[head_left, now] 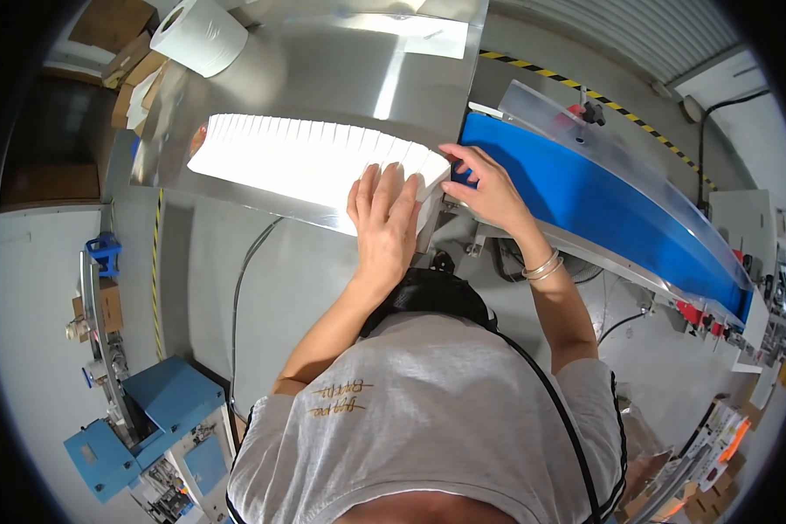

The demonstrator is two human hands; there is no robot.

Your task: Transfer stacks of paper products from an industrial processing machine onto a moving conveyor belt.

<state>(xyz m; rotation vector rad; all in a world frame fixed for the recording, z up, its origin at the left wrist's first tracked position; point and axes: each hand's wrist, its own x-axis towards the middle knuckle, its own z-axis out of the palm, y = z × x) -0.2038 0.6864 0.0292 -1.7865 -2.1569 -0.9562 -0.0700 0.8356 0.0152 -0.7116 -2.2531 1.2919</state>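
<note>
A long row of thin white boxes or packets [297, 162], standing side by side, curves across a metal table [323, 52]. Glare washes out their faces, so I cannot tell the exact kind. My left hand [383, 214] lies on the near right part of this row, fingers stretched out over the tops. At the row's right end is my right hand [487, 188], its thumb and fingers apart with a gap between them. Its fingertips are beside the last white piece; whether they touch it I cannot tell. Silver bracelets circle my right wrist.
A blue conveyor belt [576, 196] with a clear side guard [620, 157] runs off to the right, close by the table. A white paper roll [199, 37] and a white sheet [437, 37] sit on the table. A black cable [236, 306] trails over the floor.
</note>
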